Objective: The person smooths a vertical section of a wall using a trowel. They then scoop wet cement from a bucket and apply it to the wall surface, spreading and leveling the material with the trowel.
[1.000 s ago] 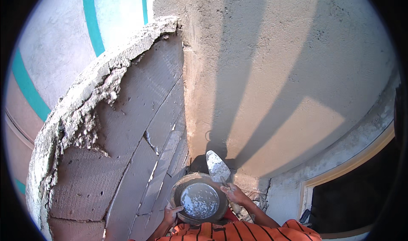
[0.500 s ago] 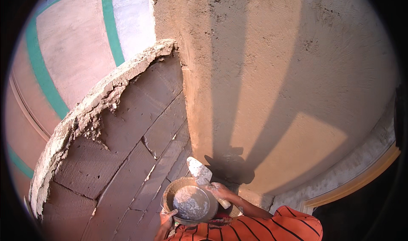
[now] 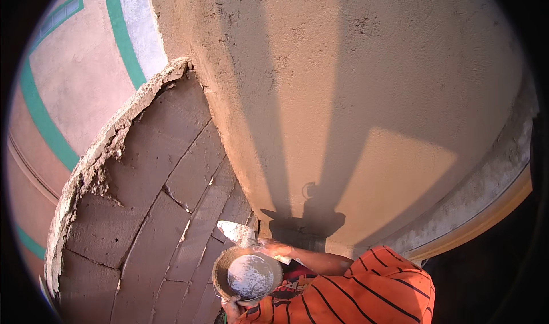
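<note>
A round bucket [image 3: 219,271] is close to my body at the lower middle, with pale wet mix [image 3: 250,276] inside. My left hand [image 3: 231,307] grips its near-left rim. In my right hand [image 3: 273,248] is a trowel [image 3: 236,232], its handle end showing below the fist. The trowel's blade is smeared with whitish mix and points left, just beyond the bucket's far rim. Part of that rim lies behind my right hand and wrist.
Ahead and left stands a bare block wall [image 3: 166,192] with open joints and a ragged plaster edge [image 3: 97,152]. It meets a plastered tan wall [image 3: 309,95] that carries my shadow. Farther left is a building with green bands [image 3: 48,118]. A yellowish curved edge [image 3: 474,218] runs at right.
The view has swung right, so the walls sit farther left. My right hand and the trowel have moved left relative to the bucket. Both hands keep their hold.
</note>
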`<state>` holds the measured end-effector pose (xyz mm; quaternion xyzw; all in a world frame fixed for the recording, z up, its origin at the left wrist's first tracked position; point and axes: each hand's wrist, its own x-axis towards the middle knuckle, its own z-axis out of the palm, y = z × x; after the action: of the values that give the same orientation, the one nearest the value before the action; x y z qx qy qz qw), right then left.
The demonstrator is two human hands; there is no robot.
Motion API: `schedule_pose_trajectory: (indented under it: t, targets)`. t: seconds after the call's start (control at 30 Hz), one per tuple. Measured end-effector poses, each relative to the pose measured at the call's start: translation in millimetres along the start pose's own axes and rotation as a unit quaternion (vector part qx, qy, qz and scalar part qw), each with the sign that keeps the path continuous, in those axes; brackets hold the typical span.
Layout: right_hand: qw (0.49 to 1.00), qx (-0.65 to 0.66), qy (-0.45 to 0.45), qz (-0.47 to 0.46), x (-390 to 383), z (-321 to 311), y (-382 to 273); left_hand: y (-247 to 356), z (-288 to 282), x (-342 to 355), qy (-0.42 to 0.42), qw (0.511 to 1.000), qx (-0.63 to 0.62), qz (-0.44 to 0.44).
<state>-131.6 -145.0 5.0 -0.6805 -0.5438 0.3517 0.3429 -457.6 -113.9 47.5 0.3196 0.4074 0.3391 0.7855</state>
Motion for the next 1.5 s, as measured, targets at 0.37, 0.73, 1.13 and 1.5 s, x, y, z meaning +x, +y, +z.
schedule_pose_trajectory:
  t: [0.37, 0.73, 1.13, 1.5]
  targets:
    - [0.906, -0.343, -0.114, 0.221, -80, -64, -177, 17, -62, -19, -0.002, 0.994, 0.038, -0.099]
    - [0.884, -0.350, -0.209, 0.228, -81, 76, -187, 49, -66, -22, -0.039, 0.992, 0.052, -0.106]
    - [0.882, -0.405, -0.151, 0.190, -90, 57, -172, 36, -61, -10, -0.045, 0.967, 0.214, -0.134]
    - [0.917, -0.237, -0.200, 0.252, -91, 64, -87, 28, -29, -8, -0.059, 0.950, 0.281, -0.124]
